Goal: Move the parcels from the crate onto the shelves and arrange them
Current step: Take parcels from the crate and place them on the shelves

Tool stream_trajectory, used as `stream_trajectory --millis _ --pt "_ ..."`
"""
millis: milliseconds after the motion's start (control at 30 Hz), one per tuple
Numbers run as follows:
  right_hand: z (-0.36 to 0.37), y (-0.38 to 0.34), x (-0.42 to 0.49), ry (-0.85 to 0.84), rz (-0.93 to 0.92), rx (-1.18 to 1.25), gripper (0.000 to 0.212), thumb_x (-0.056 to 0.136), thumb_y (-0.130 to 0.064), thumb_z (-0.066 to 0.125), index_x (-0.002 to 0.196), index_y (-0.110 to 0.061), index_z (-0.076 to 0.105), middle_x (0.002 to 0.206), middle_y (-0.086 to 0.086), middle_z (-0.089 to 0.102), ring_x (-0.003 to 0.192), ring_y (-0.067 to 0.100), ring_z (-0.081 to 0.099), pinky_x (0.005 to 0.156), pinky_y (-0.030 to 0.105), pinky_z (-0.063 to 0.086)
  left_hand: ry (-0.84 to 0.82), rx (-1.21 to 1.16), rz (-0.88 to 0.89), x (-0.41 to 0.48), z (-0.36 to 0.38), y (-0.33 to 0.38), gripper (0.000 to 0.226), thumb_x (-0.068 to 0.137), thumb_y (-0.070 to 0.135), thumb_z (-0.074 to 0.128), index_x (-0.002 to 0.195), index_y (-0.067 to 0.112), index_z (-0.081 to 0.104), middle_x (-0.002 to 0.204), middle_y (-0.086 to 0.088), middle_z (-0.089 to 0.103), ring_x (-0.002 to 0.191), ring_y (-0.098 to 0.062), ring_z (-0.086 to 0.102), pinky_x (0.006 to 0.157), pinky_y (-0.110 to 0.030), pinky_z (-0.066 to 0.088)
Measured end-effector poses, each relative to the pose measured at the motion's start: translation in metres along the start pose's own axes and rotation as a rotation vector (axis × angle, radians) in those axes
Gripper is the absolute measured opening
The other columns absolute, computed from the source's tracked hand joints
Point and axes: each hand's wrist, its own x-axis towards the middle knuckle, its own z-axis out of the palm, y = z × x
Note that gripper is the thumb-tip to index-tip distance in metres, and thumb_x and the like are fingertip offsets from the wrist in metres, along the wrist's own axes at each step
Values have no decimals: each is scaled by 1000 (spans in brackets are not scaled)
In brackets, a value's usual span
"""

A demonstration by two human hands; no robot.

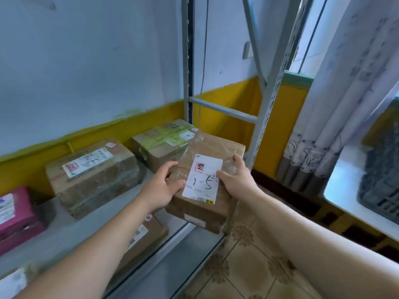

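Parcel (200, 212) of brown card is gripped from both sides: the left hand (164, 184) curls over its near-left corner, and the right hand (235, 180) clasps its right edge, thumb on the white label, both forearms outstretched. It hangs at the shelf's (64, 229) front-right corner, probably headed for the gap before the green-taped parcel (164, 143), beside the larger brown parcel (92, 175).

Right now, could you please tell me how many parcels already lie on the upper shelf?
3, not counting the held parcel: a green-taped box at the back right, a brown box in the middle, a pink parcel at the left edge; more may lie offscreen.
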Motion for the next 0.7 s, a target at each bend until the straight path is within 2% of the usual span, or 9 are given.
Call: stream_trajectory --millis 100,200,333,400,467,533,600,667,700 --pt "-8 9 42 -89 15 -64 92 83 -48 66 155 -41 8 157 7 34 127 30 53 100 49 51 9 -44 -76 30 18 1 46 90 31 64 128 40 39 137 0 52 115 -17 55 99 -36 45" --pt "-18 13 75 -155 22 -145 88 89 -44 63 157 -37 8 159 9 28 132 32 48 105 48 47 34 -37 -121 53 37 1 48 90 30 65 131 35 41 134 4 49 120 -12 48 100 -32 40" --pt "-22 21 101 -221 7 -234 86 93 -44 62 158 -35 5 159 12 26 130 34 48 96 43 52 31 -57 -186 71 51 -7 45 89 27 66 122 44 41 137 0 51 120 -15 52 105 -37 42" --pt "-21 27 106 -281 -14 -274 84 93 -46 60 157 -33 7 155 13 30 124 34 53 87 39 54 29 -30 -188 76 55 -14 47 90 24 66 127 42 44 137 0 53 118 -14 55 103 -32 42" --pt "-20 31 108 -330 -65 -345 82 93 -55 57 155 -32 10 152 14 32 124 35 50 89 40 51 34 15 -177 79 56 -18 50 92 21 64 137 33 45 139 5 51 120 -9 51 100 -24 37" --pt "-23 32 110 -301 -163 -510 81 89 -65 53 153 -32 16 154 15 27 137 37 35 104 46 41 33 68 -187 82 54 -20 51 94 25 62 141 32 44 138 8 50 119 -7 49 98 -21 36" --pt "-25 29 115 -235 -328 -730 79 88 -70 49 152 -33 20 159 14 17 148 35 12 117 52 22 20 117 -196 81 50 -23 53 95 33 59 144 37 40 141 8 51 121 -11 53 103 -27 39" --pt "-27 24 124 -240 -488 -883 85 87 -75 44 155 -37 12 165 8 -2 152 30 -12 121 49 -1 29 166 -222 74 47 -28 54 97 40 52 147 37 34 148 5 46 127 -17 51 107 -31 38" --pt "-26 21 130 -267 -553 -940 88 86 -78 42 157 -38 9 166 4 -9 151 28 -18 120 48 -8 51 214 -256 68 45 -31 54 98 44 47 149 36 30 151 5 41 132 -19 47 108 -34 36"
